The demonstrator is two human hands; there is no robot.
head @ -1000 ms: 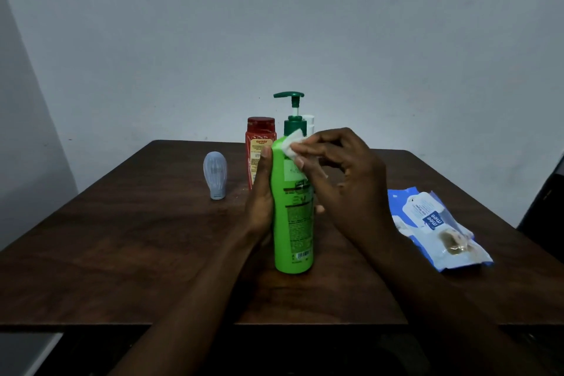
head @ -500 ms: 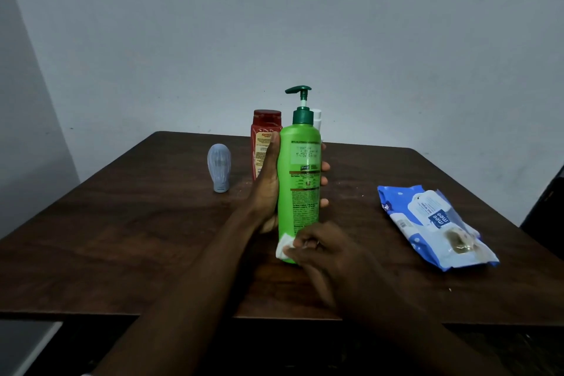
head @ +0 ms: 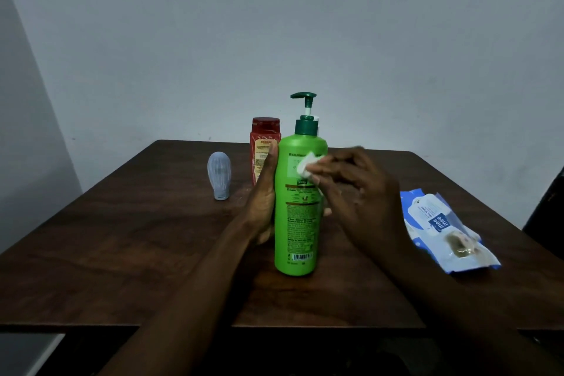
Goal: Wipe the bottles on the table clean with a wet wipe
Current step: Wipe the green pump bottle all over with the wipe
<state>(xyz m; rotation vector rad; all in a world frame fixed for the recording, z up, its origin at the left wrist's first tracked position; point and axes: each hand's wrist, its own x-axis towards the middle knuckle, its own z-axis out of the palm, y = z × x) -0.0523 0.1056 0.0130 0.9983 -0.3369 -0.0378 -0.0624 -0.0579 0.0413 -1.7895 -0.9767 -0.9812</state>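
Observation:
A tall green pump bottle [head: 297, 232] stands upright at the middle of the dark wooden table [head: 137, 247]. My left hand [head: 264, 195] grips its left side, thumb up along the shoulder and fingertips showing past the right side. My right hand [head: 351, 189] pinches a folded white wet wipe [head: 306, 167] and presses it on the bottle's upper front, just below the shoulder. Behind stands a red bottle [head: 264, 143], partly hidden by my left hand. A small pale blue bottle [head: 218, 175] stands upside down on its cap to the left.
A blue and white wet wipe pack [head: 442, 232] lies flat on the right part of the table. A white bottle top [head: 317, 122] peeks out behind the green pump. A dark object [head: 546, 207] sits at the right edge past the table. The wall is close behind.
My right hand has slid the wipe from the bottle's base up to its upper front. My left hand keeps its hold on the bottle.

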